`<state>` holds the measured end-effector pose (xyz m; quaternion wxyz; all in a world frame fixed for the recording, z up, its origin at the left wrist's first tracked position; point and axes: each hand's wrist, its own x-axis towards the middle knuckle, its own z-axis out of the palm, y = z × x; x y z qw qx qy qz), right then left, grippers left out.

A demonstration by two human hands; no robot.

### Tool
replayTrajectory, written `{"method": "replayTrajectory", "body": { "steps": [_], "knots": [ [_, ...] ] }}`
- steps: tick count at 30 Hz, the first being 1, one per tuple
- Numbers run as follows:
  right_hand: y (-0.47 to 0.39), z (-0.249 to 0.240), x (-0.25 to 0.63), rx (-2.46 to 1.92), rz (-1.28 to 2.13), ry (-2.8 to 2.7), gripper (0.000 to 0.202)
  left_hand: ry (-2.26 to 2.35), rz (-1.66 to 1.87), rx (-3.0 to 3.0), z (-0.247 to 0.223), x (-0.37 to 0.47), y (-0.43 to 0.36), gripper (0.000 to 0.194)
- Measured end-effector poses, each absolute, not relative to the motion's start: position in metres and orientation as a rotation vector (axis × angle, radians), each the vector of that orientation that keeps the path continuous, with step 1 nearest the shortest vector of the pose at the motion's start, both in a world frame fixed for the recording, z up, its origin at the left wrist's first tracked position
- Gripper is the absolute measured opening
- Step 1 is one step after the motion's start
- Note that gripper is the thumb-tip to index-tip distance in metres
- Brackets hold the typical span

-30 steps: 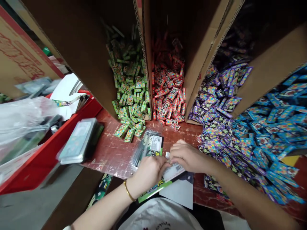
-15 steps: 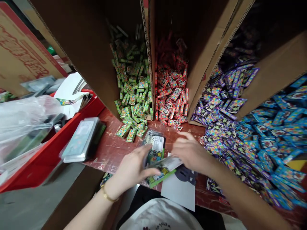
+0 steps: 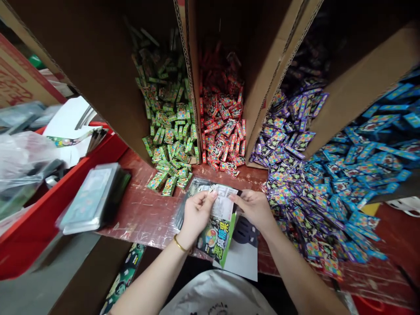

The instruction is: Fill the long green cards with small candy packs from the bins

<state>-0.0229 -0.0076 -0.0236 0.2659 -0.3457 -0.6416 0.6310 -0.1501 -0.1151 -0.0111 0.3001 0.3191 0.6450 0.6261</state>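
Between both hands is a printed plastic pouch (image 3: pixel 218 234), black and green with colourful lettering and a white label panel along its far edge. My left hand (image 3: pixel 198 214) pinches that far edge near its middle, thumb on top. At the far right corner my right hand (image 3: pixel 252 208) grips the same edge between thumb and fingers. Under and behind it lies a stack of similar pouches (image 3: pixel 183 205) on the table. A white card with a dark printed shape (image 3: pixel 244 260) lies beneath the pouch, at the table's near edge.
Tall cardboard partitions (image 3: pixel 188 78) divide heaps of small green packets (image 3: pixel 169 135), red packets (image 3: pixel 225 131), purple packets (image 3: pixel 288 166) and blue packets (image 3: pixel 364 162). A stack of clear plastic cases (image 3: pixel 88 199) stands left, beside a red bin (image 3: pixel 29 245) holding cards and bags.
The pouch has turned to lie flatter, its label facing up. My left hand has moved to its far edge, and my right hand has shifted to the corner. The view has swung slightly right.
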Motion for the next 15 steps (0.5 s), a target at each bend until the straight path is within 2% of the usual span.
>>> {"method": "replayTrajectory", "body": {
  "steps": [4, 9, 12, 13, 15],
  "knots": [
    [-0.035, -0.046, -0.022, -0.974, 1.598, -1.833, 0.039, 1.617, 1.801, 0.647, -0.014, -0.156, -0.105, 0.036],
    [-0.087, -0.087, -0.018, -1.001, 1.903, -1.784, 0.037, 1.623, 1.886, 0.593, -0.014, -0.171, -0.100, 0.033],
    [-0.092, -0.083, -0.018, -0.933, 1.939, -1.758, 0.031, 1.688, 1.915, 0.651, -0.011, -0.174, -0.102, 0.032],
    [-0.088, -0.078, -0.017, -0.896, 1.874, -1.764, 0.034, 1.723, 1.932, 0.667, -0.009, -0.174, -0.103, 0.032],
    [-0.077, -0.063, -0.015, -0.840, 1.687, -1.806, 0.059, 1.795, 1.985, 0.675, -0.008, -0.173, -0.106, 0.031]
  ]
}}
